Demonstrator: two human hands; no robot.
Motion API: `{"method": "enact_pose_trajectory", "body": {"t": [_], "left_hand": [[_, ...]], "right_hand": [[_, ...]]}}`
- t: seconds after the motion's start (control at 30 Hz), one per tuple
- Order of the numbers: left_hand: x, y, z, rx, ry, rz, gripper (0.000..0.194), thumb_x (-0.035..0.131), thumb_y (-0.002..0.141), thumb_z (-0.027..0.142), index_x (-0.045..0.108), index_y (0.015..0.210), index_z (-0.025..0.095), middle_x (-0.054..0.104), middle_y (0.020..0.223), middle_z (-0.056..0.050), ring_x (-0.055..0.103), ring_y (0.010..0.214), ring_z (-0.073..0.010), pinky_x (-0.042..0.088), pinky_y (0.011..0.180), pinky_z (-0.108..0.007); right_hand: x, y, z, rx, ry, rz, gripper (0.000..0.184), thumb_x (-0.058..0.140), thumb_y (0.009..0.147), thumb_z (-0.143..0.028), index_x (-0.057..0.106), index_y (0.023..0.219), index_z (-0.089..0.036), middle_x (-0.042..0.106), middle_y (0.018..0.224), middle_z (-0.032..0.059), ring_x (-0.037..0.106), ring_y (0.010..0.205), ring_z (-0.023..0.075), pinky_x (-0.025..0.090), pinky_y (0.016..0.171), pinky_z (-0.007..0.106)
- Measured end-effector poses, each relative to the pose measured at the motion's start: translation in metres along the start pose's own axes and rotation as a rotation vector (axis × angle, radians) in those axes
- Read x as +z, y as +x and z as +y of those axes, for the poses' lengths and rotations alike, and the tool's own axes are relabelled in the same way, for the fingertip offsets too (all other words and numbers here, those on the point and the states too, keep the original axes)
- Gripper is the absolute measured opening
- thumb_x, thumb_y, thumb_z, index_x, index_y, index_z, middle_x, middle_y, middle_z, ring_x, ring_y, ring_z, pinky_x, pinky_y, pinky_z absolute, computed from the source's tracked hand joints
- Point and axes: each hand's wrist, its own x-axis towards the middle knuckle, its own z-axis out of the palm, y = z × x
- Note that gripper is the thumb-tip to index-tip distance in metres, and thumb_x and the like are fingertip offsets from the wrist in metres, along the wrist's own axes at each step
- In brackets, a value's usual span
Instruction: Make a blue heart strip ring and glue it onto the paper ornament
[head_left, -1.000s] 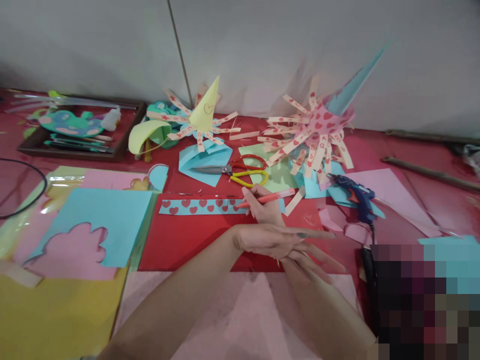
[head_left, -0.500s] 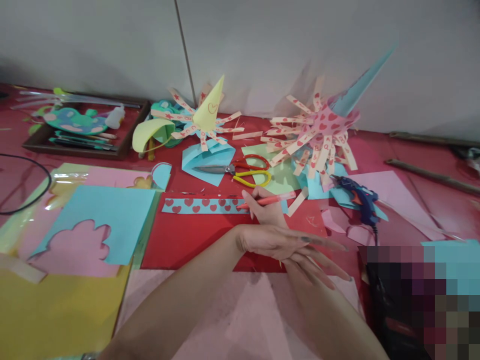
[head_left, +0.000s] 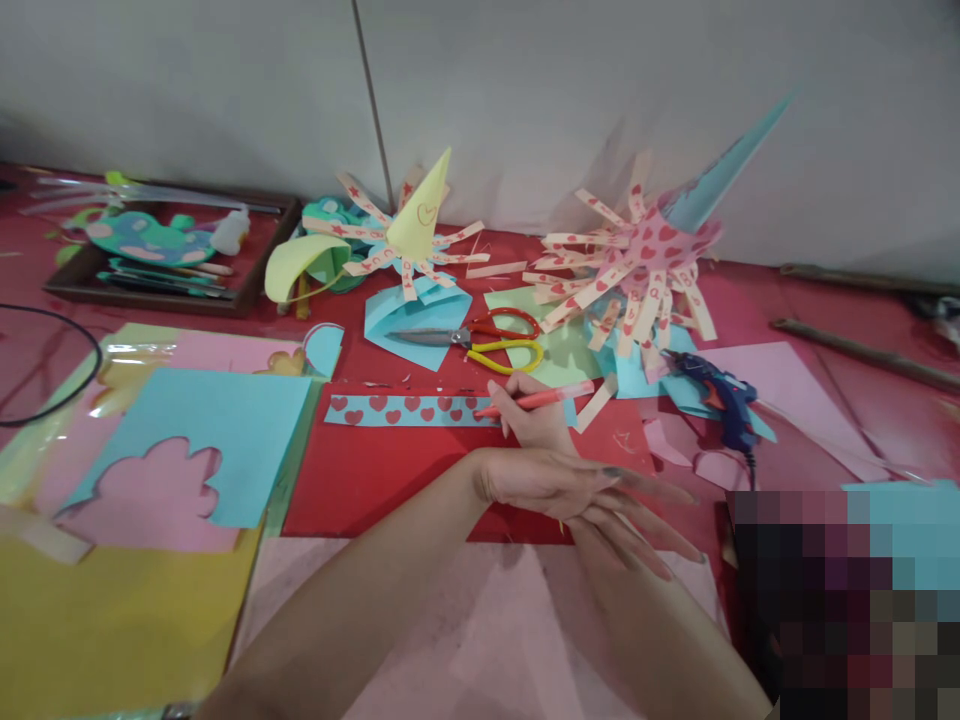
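Blue strip (head_left: 405, 409) lies flat near the far edge of the red sheet (head_left: 360, 490). Your right hand (head_left: 536, 425) pinches the red marker (head_left: 536, 398), tip at the strip. Your left hand (head_left: 551, 482) crosses over the right wrist, fingers stretched out, gripping nothing visible. Risk: nothing visibly pins the strip's left end, so marker drag could skew it. Wet ink, if any, could smear under your right hand. Crossed wrists could jog the tip. Scissors (head_left: 499, 342) sit just beyond; easy to knock. Glue gun (head_left: 720, 395) sits right; can't tell if hot.
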Motion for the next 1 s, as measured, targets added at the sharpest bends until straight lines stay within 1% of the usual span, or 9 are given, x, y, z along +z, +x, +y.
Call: {"method": "enact_pose_trajectory", "body": {"t": [0.03, 0.1, 0.3, 0.43, 0.53, 0.63, 0.77, 0.87, 1.0], "left_hand": [[0.0, 0.0, 0.0, 0.0, -0.003, 0.0, 0.086, 0.03, 0.084, 0.06, -0.001, 0.146, 0.009, 0.037, 0.138, -0.021, 0.045, 0.124, -0.0313, 0.043, 0.091, -0.048], [0.001, 0.0, 0.002, 0.011, -0.007, 0.004, 0.083, 0.028, 0.085, 0.058, 0.001, 0.146, 0.008, 0.038, 0.138, -0.02, 0.046, 0.123, -0.0305, 0.043, 0.091, -0.047], [0.013, -0.006, 0.013, 0.009, 0.01, -0.006, 0.077, 0.028, 0.087, 0.053, 0.003, 0.146, 0.009, 0.039, 0.137, -0.02, 0.048, 0.122, -0.0293, 0.043, 0.091, -0.045], [0.017, -0.007, 0.017, -0.002, 0.024, 0.005, 0.069, 0.027, 0.09, 0.049, 0.01, 0.146, 0.012, 0.04, 0.137, -0.018, 0.048, 0.122, -0.0278, 0.043, 0.092, -0.044], [0.017, -0.006, 0.016, 0.0, 0.03, 0.024, 0.065, 0.025, 0.091, 0.046, 0.015, 0.145, 0.013, 0.04, 0.137, -0.017, 0.048, 0.122, -0.0268, 0.043, 0.092, -0.043], [0.018, -0.005, 0.015, 0.005, 0.028, 0.026, 0.063, 0.022, 0.092, 0.045, 0.014, 0.146, 0.012, 0.041, 0.137, -0.017, 0.048, 0.122, -0.0266, 0.043, 0.091, -0.043], [0.022, -0.008, 0.02, -0.007, 0.062, 0.039, 0.057, 0.02, 0.094, 0.038, 0.014, 0.146, 0.014, 0.041, 0.137, -0.016, 0.048, 0.123, -0.0245, 0.043, 0.093, -0.041], [0.025, -0.01, 0.024, -0.016, 0.08, 0.049, 0.055, 0.018, 0.095, 0.034, 0.015, 0.146, 0.014, 0.041, 0.138, -0.016, 0.047, 0.124, -0.0236, 0.042, 0.094, -0.04], [0.027, -0.01, 0.025, -0.024, 0.091, 0.058, 0.055, 0.016, 0.095, 0.032, 0.013, 0.146, 0.013, 0.041, 0.137, -0.016, 0.046, 0.124, -0.023, 0.041, 0.095, -0.04]], "right_hand": [[0.006, 0.01, -0.001, -0.019, 0.025, -0.023, 0.034, 0.058, 0.077, -0.042, 0.039, 0.052, -0.027, 0.04, 0.038, -0.003, 0.057, 0.047, 0.0203, 0.046, 0.047, 0.034], [0.01, 0.02, -0.001, -0.044, 0.051, -0.041, 0.035, 0.059, 0.076, -0.04, 0.037, 0.052, -0.028, 0.039, 0.038, -0.0038, 0.052, 0.042, 0.0179, 0.044, 0.046, 0.034], [0.005, 0.013, 0.003, -0.057, 0.057, -0.046, 0.035, 0.059, 0.077, -0.041, 0.037, 0.052, -0.028, 0.037, 0.038, -0.0046, 0.044, 0.037, 0.0149, 0.04, 0.042, 0.032], [0.006, 0.014, 0.0, -0.044, 0.043, -0.033, 0.038, 0.059, 0.077, -0.041, 0.035, 0.051, -0.027, 0.035, 0.037, -0.005, 0.04, 0.035, 0.0134, 0.039, 0.04, 0.031], [0.006, 0.014, -0.003, -0.027, 0.028, -0.036, 0.037, 0.057, 0.078, -0.043, 0.035, 0.053, -0.026, 0.037, 0.037, -0.0053, 0.041, 0.036, 0.0127, 0.04, 0.042, 0.03], [0.006, 0.014, -0.003, -0.044, 0.04, -0.034, 0.038, 0.057, 0.078, -0.045, 0.036, 0.054, -0.025, 0.038, 0.036, -0.0065, 0.042, 0.037, 0.0111, 0.042, 0.044, 0.027], [0.005, 0.015, -0.001, -0.042, 0.077, -0.057, 0.039, 0.057, 0.078, -0.048, 0.037, 0.055, -0.024, 0.037, 0.036, -0.0082, 0.051, 0.041, 0.0117, 0.046, 0.048, 0.025], [0.005, 0.015, 0.001, -0.057, 0.072, -0.059, 0.039, 0.058, 0.078, -0.048, 0.038, 0.056, -0.023, 0.037, 0.038, -0.0082, 0.055, 0.045, 0.0123, 0.044, 0.047, 0.023], [0.005, 0.015, 0.003, -0.051, 0.076, -0.041, 0.039, 0.058, 0.079, -0.046, 0.037, 0.056, -0.022, 0.036, 0.037, -0.0087, 0.049, 0.041, 0.0105, 0.04, 0.044, 0.022]]}}
